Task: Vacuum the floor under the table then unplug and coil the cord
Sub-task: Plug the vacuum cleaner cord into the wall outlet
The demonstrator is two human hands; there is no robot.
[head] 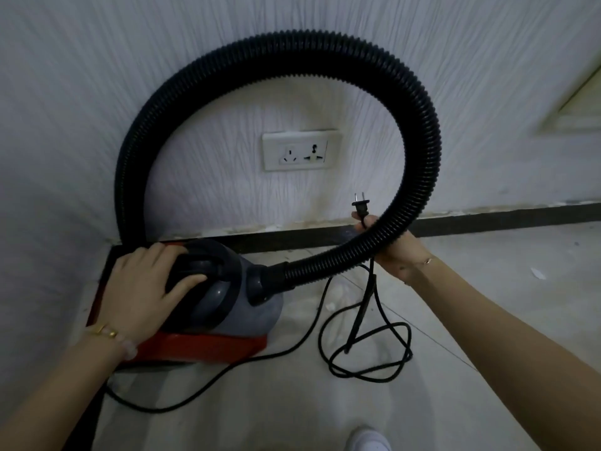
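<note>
A grey and red vacuum cleaner [234,307] sits on the floor against the wall. My left hand [146,284] rests on its black top handle, fingers curled over it. A black ribbed hose [279,50] loops up from the vacuum's front in a wide arc along the wall. My right hand [396,252] is partly hidden behind the hose and grips the black cord just below its two-pin plug [458,205], which points up, free of the wall socket [302,150]. The rest of the cord [367,353] lies in loose loops on the floor.
The white textured wall with a dark skirting strip [487,222] runs behind everything. Pale floor tiles [487,304] spread to the right. A white shoe tip [367,439] shows at the bottom edge. A pale frame [579,109] is at the right.
</note>
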